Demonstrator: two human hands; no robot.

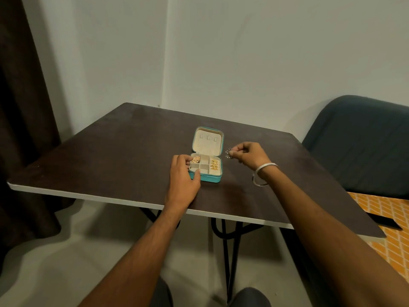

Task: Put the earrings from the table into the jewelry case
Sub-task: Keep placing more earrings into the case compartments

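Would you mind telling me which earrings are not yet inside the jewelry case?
The small silvery earrings pinched in the right hand, beside the jewelry case. The gold earrings already lie in its compartments.

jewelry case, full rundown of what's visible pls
The jewelry case is a small square zip box, teal outside and cream-lined, lying open mid-table with its lid tipped up at the far side. The lid lining carries three small tabs. The base is split into compartments: gold earrings in the far-left one, more gold pieces along the right strip, the rest apparently empty. The left hand holds its near-left corner.
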